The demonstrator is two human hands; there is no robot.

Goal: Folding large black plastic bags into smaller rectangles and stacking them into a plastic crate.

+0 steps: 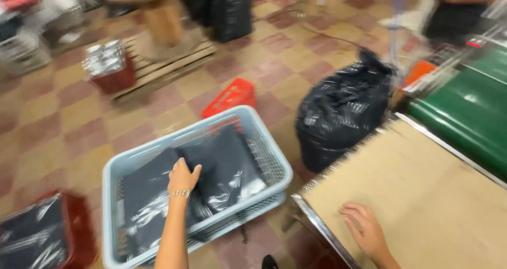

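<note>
Checkered tile floor (47,116). On it: pale blue basket (121,166) at centre; red crates (232,95), (79,226), (113,73); wooden pallet (169,63) at far side; black bag (340,110). Cardboard-topped table (422,195) at right, right hand (364,229) flat near its front edge.

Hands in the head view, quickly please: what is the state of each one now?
Left hand: fingers curled on a dark plastic-wrapped package in the light blue basket.
Right hand: open, flat on the brown table top, holding nothing.
</note>
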